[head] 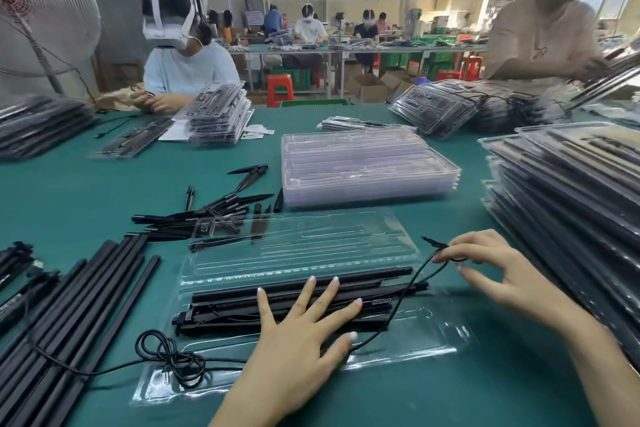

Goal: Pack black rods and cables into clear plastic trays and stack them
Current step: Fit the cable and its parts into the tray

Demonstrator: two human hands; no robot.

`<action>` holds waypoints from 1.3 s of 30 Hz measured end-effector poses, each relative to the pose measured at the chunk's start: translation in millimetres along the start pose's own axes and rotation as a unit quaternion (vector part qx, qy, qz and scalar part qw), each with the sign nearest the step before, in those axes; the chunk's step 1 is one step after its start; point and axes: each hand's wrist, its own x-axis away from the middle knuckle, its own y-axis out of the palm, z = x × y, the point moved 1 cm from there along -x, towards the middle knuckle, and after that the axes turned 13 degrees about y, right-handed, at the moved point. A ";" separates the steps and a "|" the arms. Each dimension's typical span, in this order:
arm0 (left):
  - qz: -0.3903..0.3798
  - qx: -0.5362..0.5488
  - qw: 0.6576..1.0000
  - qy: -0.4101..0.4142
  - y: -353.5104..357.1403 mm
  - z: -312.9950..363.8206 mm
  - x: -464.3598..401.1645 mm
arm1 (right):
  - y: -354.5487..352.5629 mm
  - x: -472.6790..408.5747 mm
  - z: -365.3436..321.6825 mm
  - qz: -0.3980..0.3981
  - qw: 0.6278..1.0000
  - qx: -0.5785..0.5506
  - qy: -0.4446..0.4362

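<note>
An open clear plastic tray [415, 333] lies on the green table in front of me, its lid half [298, 246] folded back. Several black rods [311, 284] lie in its near half. My left hand [304, 333] presses flat on these rods with straight, spread fingers. A thin black cable [405, 291] runs from a coil [173, 354] at the tray's left, under my left hand, up to my right hand [491, 270], which pinches its end above the tray's right edge.
Loose black rods [79, 305] lie at the left, black spikes [221, 208] beyond the tray. A stack of empty clear trays [367, 166] sits mid-table, stacks of packed trays [568, 198] at the right and far side. Other people work across the table.
</note>
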 end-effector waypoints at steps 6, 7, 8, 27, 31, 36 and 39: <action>0.009 -0.009 1.000 -0.001 3.5 -0.2 0.5 | 0.4 -1.3 2.4 0.000 1.000 -0.022 0.001; 0.010 -0.013 1.000 0.000 4.1 -0.3 0.3 | 0.0 -2.0 3.4 -0.001 1.000 -0.027 0.005; 0.011 -0.016 1.000 0.002 4.4 -0.1 0.4 | -0.7 -2.0 4.2 0.001 1.000 -0.028 0.007; 0.039 -0.008 0.999 0.005 0.6 8.1 -0.8 | -1.5 -2.6 4.8 -0.032 0.995 -0.097 0.002; 0.023 -0.151 0.986 0.064 -5.5 17.2 2.0 | 10.2 -6.6 -0.7 0.003 0.987 -0.160 -0.010; -0.019 -0.152 0.985 0.075 -6.8 22.4 -7.9 | 10.2 -9.3 -0.4 0.057 0.992 -0.057 -0.097; -0.024 -0.150 0.986 0.067 -4.6 28.3 -16.6 | 7.2 -9.6 2.1 0.059 0.990 -0.011 -0.128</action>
